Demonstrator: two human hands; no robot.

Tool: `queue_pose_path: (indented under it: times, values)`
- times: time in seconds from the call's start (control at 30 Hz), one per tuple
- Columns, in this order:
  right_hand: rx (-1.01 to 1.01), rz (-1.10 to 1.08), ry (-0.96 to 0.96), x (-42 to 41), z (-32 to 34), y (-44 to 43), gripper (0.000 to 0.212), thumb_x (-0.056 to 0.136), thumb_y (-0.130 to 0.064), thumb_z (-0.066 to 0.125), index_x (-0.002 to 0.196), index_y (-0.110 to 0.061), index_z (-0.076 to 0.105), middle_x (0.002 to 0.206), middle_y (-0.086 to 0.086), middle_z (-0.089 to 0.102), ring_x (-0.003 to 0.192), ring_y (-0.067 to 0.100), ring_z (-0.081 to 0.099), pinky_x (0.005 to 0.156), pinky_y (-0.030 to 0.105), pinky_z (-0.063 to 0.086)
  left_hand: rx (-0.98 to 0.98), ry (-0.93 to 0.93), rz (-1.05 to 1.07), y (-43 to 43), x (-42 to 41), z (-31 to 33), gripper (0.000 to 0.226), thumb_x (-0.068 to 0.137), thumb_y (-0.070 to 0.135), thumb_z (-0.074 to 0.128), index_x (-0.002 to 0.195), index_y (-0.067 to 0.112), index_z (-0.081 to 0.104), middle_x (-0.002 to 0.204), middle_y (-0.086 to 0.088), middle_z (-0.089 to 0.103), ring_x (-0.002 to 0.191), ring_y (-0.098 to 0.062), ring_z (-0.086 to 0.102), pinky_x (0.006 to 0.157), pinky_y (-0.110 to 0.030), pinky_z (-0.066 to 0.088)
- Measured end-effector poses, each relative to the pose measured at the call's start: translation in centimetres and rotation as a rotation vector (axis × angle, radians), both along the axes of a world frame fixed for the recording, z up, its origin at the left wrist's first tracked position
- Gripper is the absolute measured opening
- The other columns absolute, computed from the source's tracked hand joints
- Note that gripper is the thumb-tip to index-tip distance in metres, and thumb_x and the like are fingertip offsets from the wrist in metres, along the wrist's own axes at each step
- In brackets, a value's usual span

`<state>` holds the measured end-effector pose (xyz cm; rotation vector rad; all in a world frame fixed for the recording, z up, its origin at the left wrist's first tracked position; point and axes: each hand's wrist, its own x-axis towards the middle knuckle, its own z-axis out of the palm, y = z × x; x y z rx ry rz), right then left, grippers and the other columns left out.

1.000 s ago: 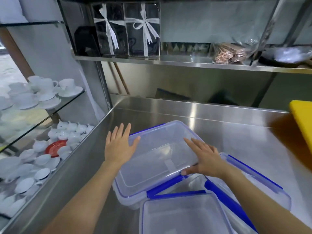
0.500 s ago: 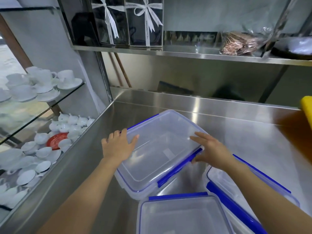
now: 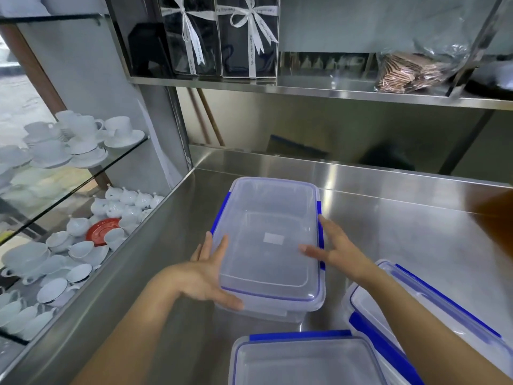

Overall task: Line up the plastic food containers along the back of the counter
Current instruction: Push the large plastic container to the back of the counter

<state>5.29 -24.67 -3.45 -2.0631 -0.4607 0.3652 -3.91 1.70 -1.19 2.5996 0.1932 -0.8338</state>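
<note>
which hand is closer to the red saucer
Left. The left hand presses the left side of the container, the side facing the red saucer. The right hand rests on its right edge, with the container between it and the saucer.

light: bright, even | glare: streaks on steel counter [image 3: 388, 223] | edges: wide-angle bending | focus: slightly soft

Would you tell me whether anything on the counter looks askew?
Yes: the right-hand container sits diagonal to the counter, unlike the middle container, roughly square to its back edge. Nothing looks spilled or damaged.
</note>
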Motion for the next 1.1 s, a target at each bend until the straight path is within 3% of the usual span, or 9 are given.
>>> queue_pose_path:
  times: [0.07, 0.13, 0.23, 0.4, 0.53, 0.63, 0.77, 0.87, 1.1]
  values:
    - [-0.261, 0.222, -0.002, -0.6, 0.0, 0.0, 0.114, 0.047, -0.077, 0.060, 0.140, -0.043, 0.003, 0.154, 0.000, 0.009, 0.142, 0.027, 0.009, 0.114, 0.054, 0.020, 0.058, 0.011, -0.064, -0.2, 0.0, -0.1, 0.140, 0.053, 0.062, 0.076, 0.133, 0.035, -0.035, 0.143, -0.005, -0.047, 0.139, -0.027, -0.030, 0.118, -0.047, 0.001]
    - [-0.547, 0.356, -0.051, -0.8, -0.6, 0.2, 0.126, 0.044, -0.082, 0.056, 0.138, -0.043, -0.018, 0.153, 0.000, -0.029, 0.139, 0.026, -0.027, 0.114, 0.051, -0.005, 0.090, -0.029, -0.066, -0.7, 0.2, -0.5, 0.140, 0.054, 0.060, 0.078, 0.134, 0.036, -0.034, 0.143, -0.005, -0.046, 0.137, -0.027, -0.032, 0.117, -0.046, -0.003]
    - [-0.664, 0.399, -0.131, -0.8, -1.0, 0.7, 0.123, 0.052, -0.076, 0.063, 0.137, -0.043, -0.021, 0.147, -0.001, -0.040, 0.132, 0.022, -0.039, 0.112, 0.046, -0.013, 0.036, -0.088, -0.037, -0.7, 0.7, -1.0, 0.136, 0.057, 0.054, 0.079, 0.137, 0.037, -0.028, 0.145, -0.002, -0.045, 0.137, -0.024, -0.033, 0.117, -0.046, -0.003]
    - [-0.636, 0.334, -0.141, 0.5, -0.7, 1.1, 0.118, 0.057, -0.070, 0.066, 0.142, -0.038, -0.009, 0.154, -0.003, -0.025, 0.138, 0.023, -0.028, 0.115, 0.051, 0.000, 0.000, -0.186, -0.040, 0.3, 2.9, -1.8, 0.133, 0.050, 0.057, 0.079, 0.142, 0.039, -0.015, 0.151, 0.003, -0.035, 0.139, -0.019, -0.030, 0.117, -0.043, 0.000]
    - [-0.597, 0.245, -0.144, 2.5, 0.6, 1.5, 0.105, 0.066, -0.059, 0.068, 0.145, -0.027, 0.006, 0.158, -0.001, -0.007, 0.144, 0.020, -0.010, 0.115, 0.044, 0.014, 0.028, -0.422, -0.034, 0.3, 6.1, -2.1, 0.118, 0.054, 0.057, 0.078, 0.146, 0.029, 0.010, 0.151, 0.003, 0.007, 0.140, -0.020, 0.004, 0.116, -0.036, 0.012]
    - [-0.608, 0.168, -0.190, 4.0, 1.5, 2.0, 0.089, 0.074, -0.051, 0.066, 0.143, -0.018, 0.021, 0.156, 0.002, 0.014, 0.142, 0.022, 0.016, 0.109, 0.036, 0.030, -0.034, -0.567, 0.006, -0.5, 8.2, -2.5, 0.102, 0.062, 0.047, 0.078, 0.144, 0.020, 0.024, 0.152, 0.004, 0.023, 0.140, -0.015, 0.014, 0.116, -0.036, 0.021]
    - [-0.671, 0.153, -0.241, 5.1, 1.5, 2.5, 0.066, 0.079, -0.046, 0.063, 0.131, -0.012, 0.037, 0.144, 0.007, 0.034, 0.129, 0.026, 0.037, 0.094, 0.036, 0.043, -0.066, -0.642, 0.080, -0.7, 9.4, -3.5, 0.094, 0.065, 0.041, 0.078, 0.143, 0.021, 0.028, 0.154, 0.006, 0.025, 0.143, -0.011, 0.013, 0.115, -0.035, 0.022]
    - [-0.624, 0.147, -0.224, 4.8, 1.1, 2.5, 0.059, 0.080, -0.042, 0.063, 0.126, -0.013, 0.040, 0.133, 0.007, 0.040, 0.123, 0.027, 0.042, 0.088, 0.035, 0.046, -0.044, -0.648, 0.075, -0.8, 9.1, -3.8, 0.092, 0.068, 0.042, 0.075, 0.143, 0.021, 0.027, 0.155, 0.005, 0.025, 0.144, -0.011, 0.011, 0.116, -0.036, 0.022]
    - [-0.663, 0.054, -0.313, 3.4, 1.0, 1.4, 0.073, 0.080, -0.054, 0.056, 0.139, -0.021, 0.028, 0.154, 0.002, 0.025, 0.136, 0.025, 0.032, 0.107, 0.042, 0.032, 0.185, -0.574, 0.010, -2.2, 8.4, -3.1, 0.087, 0.081, 0.045, 0.062, 0.146, 0.017, 0.012, 0.158, -0.003, 0.011, 0.146, -0.022, 0.003, 0.119, -0.041, 0.011]
